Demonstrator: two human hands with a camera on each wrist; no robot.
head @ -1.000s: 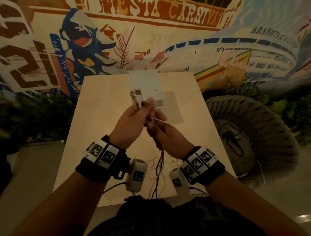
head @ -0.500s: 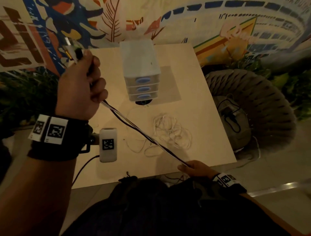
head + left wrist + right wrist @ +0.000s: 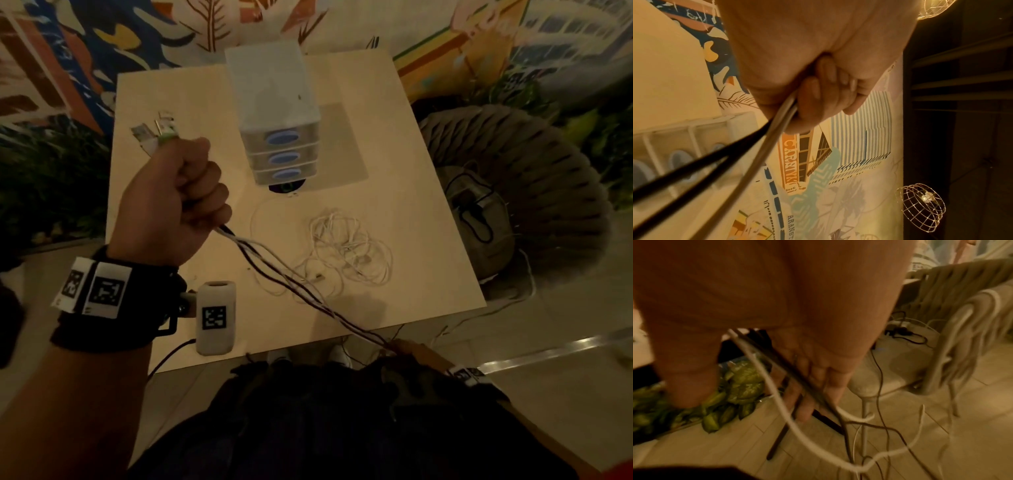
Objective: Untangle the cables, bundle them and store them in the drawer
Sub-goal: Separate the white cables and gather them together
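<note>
My left hand [image 3: 178, 198] makes a fist round a bunch of dark and white cables [image 3: 301, 287], whose USB plugs [image 3: 154, 132] stick out above the thumb. The bunch runs taut, down and right, to my right hand [image 3: 399, 346] below the table's near edge, mostly hidden by my dark clothing. In the left wrist view my left hand [image 3: 818, 91] has its fingers curled over the cables [image 3: 760, 146]. In the right wrist view the cables [image 3: 777, 395] run between the fingers [image 3: 818, 382] of my right hand and hang loose below. A white three-drawer unit [image 3: 277, 113] has all drawers closed. A tangle of thin white cable [image 3: 346, 250] lies on the table [image 3: 428, 274].
A woven chair [image 3: 531, 192] holding a grey bag [image 3: 479, 226] stands close to the table's right side. More cables trail on the floor under it [image 3: 900, 334]. Green plants [image 3: 51, 178] line the mural wall on the left. A dark round object [image 3: 286, 186] sits at the unit's foot.
The hands, together over the table a second ago, have moved apart. The left went up and left with the plugs, the right slid down past the near edge, and the cables are stretched taut.
</note>
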